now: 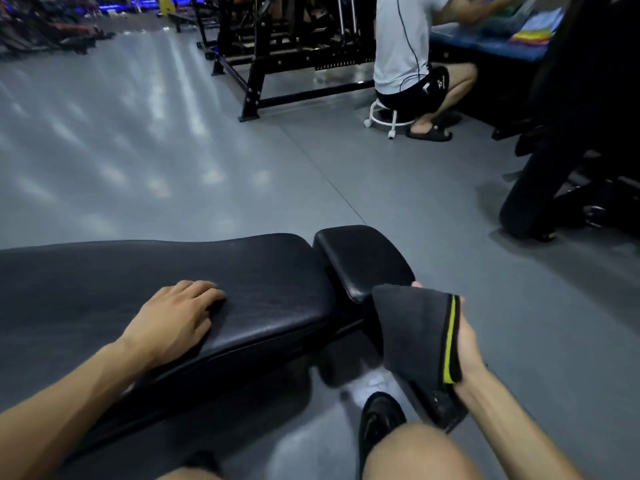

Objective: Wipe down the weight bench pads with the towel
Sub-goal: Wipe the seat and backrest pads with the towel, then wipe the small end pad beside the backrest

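A black weight bench lies across the lower half of the view, with a long back pad (138, 271) and a shorter seat pad (363, 258) to its right. My left hand (173, 317) rests palm down on the long pad near its front edge, fingers relaxed. My right hand (465, 337) holds a dark grey towel (412, 334) with a yellow-green stripe, draped over the palm. The towel hangs just right of the seat pad's near corner and covers most of my fingers; only a fingertip shows at its top.
Grey floor (173, 168) stretches beyond the bench. A person (408, 53) sits on a white wheeled stool (384, 116) at the back right, next to a black rack frame (263, 74). Dark gym equipment (571, 150) stands at the right. My shoe (377, 420) and knees are below.
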{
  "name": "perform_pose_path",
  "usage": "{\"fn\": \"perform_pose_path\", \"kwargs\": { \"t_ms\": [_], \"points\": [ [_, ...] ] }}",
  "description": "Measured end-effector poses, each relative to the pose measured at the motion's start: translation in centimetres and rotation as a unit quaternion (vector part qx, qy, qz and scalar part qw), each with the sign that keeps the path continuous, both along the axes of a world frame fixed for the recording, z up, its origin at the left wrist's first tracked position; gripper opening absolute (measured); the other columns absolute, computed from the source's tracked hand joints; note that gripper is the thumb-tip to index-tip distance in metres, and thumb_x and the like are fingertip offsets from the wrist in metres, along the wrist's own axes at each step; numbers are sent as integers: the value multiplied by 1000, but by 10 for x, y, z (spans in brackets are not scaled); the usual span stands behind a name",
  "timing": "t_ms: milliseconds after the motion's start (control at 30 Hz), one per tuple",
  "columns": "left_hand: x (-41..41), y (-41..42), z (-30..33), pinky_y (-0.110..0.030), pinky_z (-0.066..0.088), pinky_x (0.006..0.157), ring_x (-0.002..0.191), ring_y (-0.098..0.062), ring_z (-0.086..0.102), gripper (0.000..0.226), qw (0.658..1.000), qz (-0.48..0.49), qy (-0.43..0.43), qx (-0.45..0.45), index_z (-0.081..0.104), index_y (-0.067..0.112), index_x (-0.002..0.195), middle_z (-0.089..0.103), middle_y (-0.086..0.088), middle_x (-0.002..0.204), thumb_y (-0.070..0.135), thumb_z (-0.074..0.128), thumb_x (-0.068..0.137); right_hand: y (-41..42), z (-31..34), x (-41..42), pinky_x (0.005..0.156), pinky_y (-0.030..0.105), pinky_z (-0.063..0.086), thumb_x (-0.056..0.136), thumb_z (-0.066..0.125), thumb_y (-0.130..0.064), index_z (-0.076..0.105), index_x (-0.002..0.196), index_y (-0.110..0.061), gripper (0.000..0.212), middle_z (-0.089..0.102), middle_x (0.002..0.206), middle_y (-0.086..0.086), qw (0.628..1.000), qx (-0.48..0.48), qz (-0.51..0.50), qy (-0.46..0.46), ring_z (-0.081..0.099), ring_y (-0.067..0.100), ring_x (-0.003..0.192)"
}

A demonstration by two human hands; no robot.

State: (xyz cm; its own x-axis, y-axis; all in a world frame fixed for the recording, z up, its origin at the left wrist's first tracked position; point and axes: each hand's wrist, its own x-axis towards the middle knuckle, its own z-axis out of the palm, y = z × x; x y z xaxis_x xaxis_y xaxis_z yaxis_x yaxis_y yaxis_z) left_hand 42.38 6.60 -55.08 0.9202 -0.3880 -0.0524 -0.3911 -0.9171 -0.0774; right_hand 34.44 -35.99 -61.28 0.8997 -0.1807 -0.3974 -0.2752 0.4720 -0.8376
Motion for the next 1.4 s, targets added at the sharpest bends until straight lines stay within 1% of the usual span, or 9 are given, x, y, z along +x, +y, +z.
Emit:
{"fn": "perform_pose_path", "kwargs": {
  "t_ms": [133, 200, 300, 533, 633, 833, 1067, 1200, 1400],
  "points": [
    [-7, -41, -10, -38, 48, 99, 126, -19, 56, 45, 997, -48, 11, -61, 61, 32, 130, 57, 11, 141, 32, 49, 87, -49, 8, -13, 79, 32, 63, 105, 28, -60, 79, 114, -28, 61, 73, 127, 0, 987, 93, -125, -41, 74, 17, 106],
    [-3, -58, -18, -39, 49, 99, 126, -19, 55, 43, 994, -59, 11, -92, 62, 33, 129, 57, 11, 142, 35, 46, 89, -59, 13, -9, 104, 34, 52, 104, 26, -63, 78, 118, -15, 73, 61, 137, 18, 986, 107, -111, -59, 61, 32, 124],
    [14, -80, -29, -40, 48, 100, 128, -20, 55, 40, 990, -73, 12, -119, 63, 32, 128, 57, 9, 143, 35, 46, 92, -58, 6, 14, 85, 15, 56, 101, 31, -67, 79, 107, -37, 56, 78, 105, -7, 990, -76, -120, -1, 72, 6, 101],
    [81, -102, -48, -40, 40, 106, 133, -22, 48, 38, 992, -67, 6, -107, 62, 29, 132, 54, 8, 147, 28, 55, 95, 2, -29, 78, 121, 33, 32, 99, 12, -73, 49, 151, -32, 76, 52, 152, -7, 958, -270, -52, 77, 49, 14, 140],
    [86, -105, -58, -43, 41, 105, 128, -24, 51, 44, 993, -75, -6, -92, 64, 24, 128, 59, 5, 141, 35, 40, 93, 29, -49, 66, 118, 20, 19, 92, 14, -82, 43, 149, -47, 72, 33, 154, -37, 930, -367, -29, 11, 18, 2, 154],
    [90, -104, -65, -44, 41, 107, 128, -24, 51, 46, 992, -89, -13, -87, 63, 22, 128, 59, 4, 140, 36, 38, 91, 39, -75, 91, 125, 27, -8, 99, 8, -73, 44, 153, -38, 74, 22, 166, -22, 797, -584, 99, -116, -2, 1, 157],
    [90, -103, -72, -43, 40, 109, 129, -23, 49, 44, 993, -78, -20, -92, 60, 25, 129, 57, 5, 141, 35, 41, 92, 43, -52, 186, 129, 42, 1, 101, 2, -66, 30, 158, -44, 67, 19, 169, -14, 722, -675, 149, -23, 5, 13, 159],
    [89, -102, -74, -44, 41, 108, 129, -24, 50, 43, 992, -78, -22, -92, 60, 24, 129, 58, 5, 141, 35, 41, 92, 61, -62, 132, 126, 37, 2, 102, 4, -70, 24, 157, -51, 62, 11, 169, -21, 684, -695, 194, -112, -3, 6, 158],
    [90, -101, -74, -43, 40, 109, 129, -22, 49, 42, 992, -74, -26, -95, 60, 26, 128, 57, 7, 140, 35, 42, 92, 52, -46, 187, 128, 45, 7, 103, 8, -65, 26, 159, -43, 64, 15, 171, -11, 735, -662, 146, 23, 3, 13, 159]
  ]
}}
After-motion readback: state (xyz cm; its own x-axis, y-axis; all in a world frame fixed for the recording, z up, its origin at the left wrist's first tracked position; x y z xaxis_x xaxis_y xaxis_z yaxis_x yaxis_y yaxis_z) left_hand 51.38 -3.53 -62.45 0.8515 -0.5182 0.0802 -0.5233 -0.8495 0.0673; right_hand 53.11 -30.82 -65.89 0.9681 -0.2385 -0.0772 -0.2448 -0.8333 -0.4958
